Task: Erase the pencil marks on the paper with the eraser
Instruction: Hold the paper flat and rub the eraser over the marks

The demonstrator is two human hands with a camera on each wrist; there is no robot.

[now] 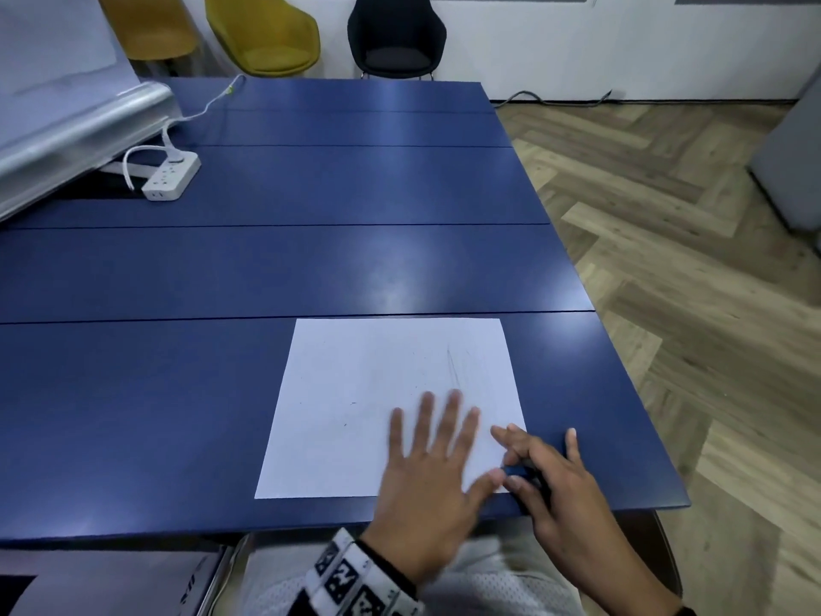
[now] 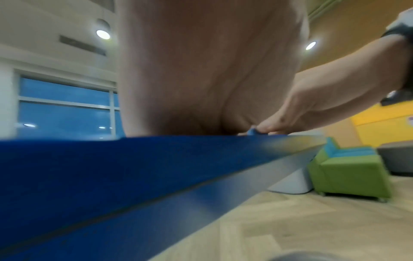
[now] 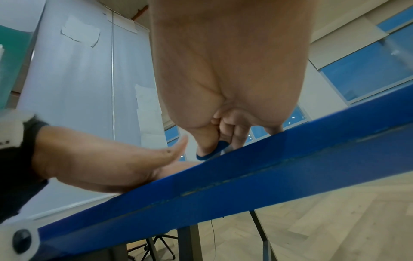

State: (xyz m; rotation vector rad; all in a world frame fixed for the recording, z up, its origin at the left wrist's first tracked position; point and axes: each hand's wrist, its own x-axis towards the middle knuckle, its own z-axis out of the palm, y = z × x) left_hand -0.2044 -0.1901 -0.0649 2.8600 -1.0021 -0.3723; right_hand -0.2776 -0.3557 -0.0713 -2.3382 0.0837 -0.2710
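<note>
A white sheet of paper lies on the blue table near its front right corner. Faint pencil marks streak its right half. My left hand rests flat on the sheet's lower right part, fingers spread. My right hand is at the sheet's lower right corner and pinches a blue eraser between thumb and fingers. In the right wrist view the eraser touches the table under my thumb, with my left hand beside it. In the left wrist view the eraser peeks out under my right hand.
A white power strip with its cable lies at the table's far left, beside a slanted grey stand. The table's right edge drops to the wooden floor close to my right hand. Chairs stand behind the table.
</note>
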